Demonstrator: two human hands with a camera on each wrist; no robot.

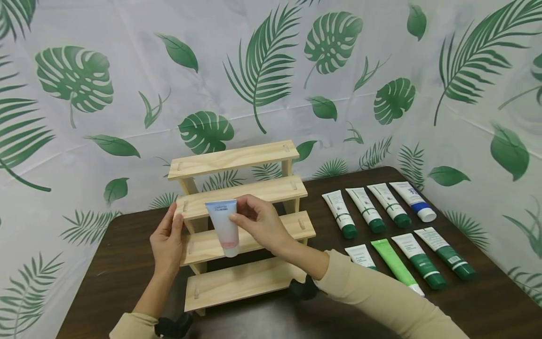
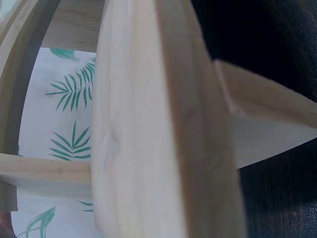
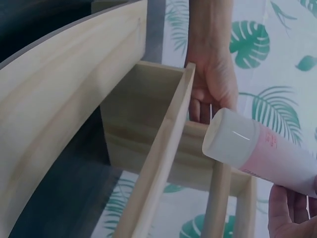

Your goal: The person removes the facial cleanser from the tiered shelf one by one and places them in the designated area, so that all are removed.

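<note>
A small tube (image 1: 224, 226), pale blue at its crimped end and pink toward its white cap, hangs cap down in front of a tiered wooden display rack (image 1: 247, 193). My right hand (image 1: 262, 223) pinches the tube by its side near the crimped end, thumb in front. At the rack's left end, my left hand (image 1: 167, 240) grips the side by the second board from the top. The right wrist view shows the cap end of the held tube (image 3: 237, 141) close up, with my left hand (image 3: 210, 82) beyond at the rack. Wooden boards (image 2: 143, 129) fill the left wrist view.
To the right, several white-and-green tubes (image 1: 387, 205) lie in two rows on the dark table (image 1: 127, 245). Among them are a bright green tube (image 1: 395, 263) and a white tube with a blue band (image 1: 412, 200). A leaf-printed cloth (image 1: 139, 70) hangs behind.
</note>
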